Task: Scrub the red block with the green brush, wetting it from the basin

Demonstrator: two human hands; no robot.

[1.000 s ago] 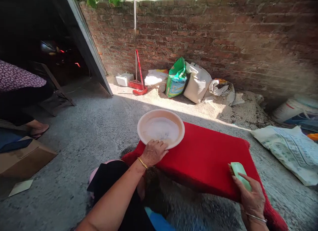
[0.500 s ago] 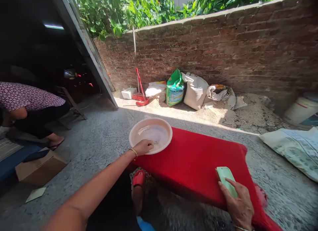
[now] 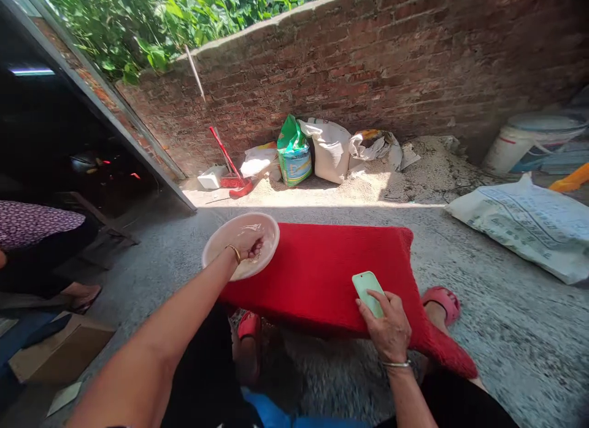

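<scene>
For steady work, the right hand (image 3: 391, 330), pinching the pale green brush (image 3: 367, 285) on the red cloth (image 3: 313, 268), should keep it level, while the left hand (image 3: 254, 248), curled inside the basin (image 3: 217, 242), should work low to limit drips; whether it grips anything, I cannot tell. Compared with 0.5 s ago, it reaches deeper in.

We distinguish a gold-toned bangle (image 3: 235, 254) behind the left hand (image 3: 253, 249), a silver-toned bangle (image 3: 396, 365) behind the right hand (image 3: 391, 328), black trousers (image 3: 202, 360) below both, and red sandals (image 3: 445, 303).
</scene>
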